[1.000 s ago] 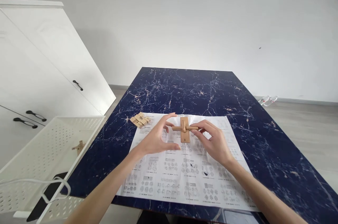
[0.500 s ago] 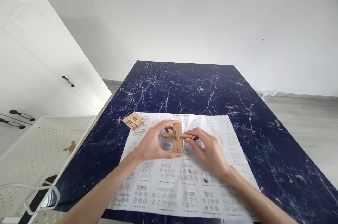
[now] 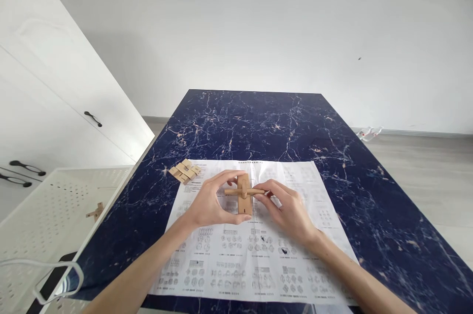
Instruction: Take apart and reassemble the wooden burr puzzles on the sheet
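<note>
Above the printed sheet, a wooden interlocking puzzle (image 3: 244,204) is held between my hands. It has a flat upright block crossed by a rounded bar and a thin rod (image 3: 232,191). My left hand (image 3: 210,200) grips the block by its far and near ends, thumb at the near end and fingers at the far end. Between thumb and fingertips, my right hand (image 3: 286,205) pinches the right end of the rod. Under both hands lies the creased instruction sheet (image 3: 229,294), printed with rows of small diagrams.
Another wooden puzzle (image 3: 185,172) of slatted pieces lies at the sheet's far left corner. The dark blue marbled table (image 3: 244,126) reaches toward the wall. At left are a white perforated basket (image 3: 74,191) holding a small wooden piece (image 3: 96,211), and a white cabinet (image 3: 66,82).
The whole view has shifted slightly, so the hands and table appear a little further left. Both hands keep the same hold on the wooden puzzle.
</note>
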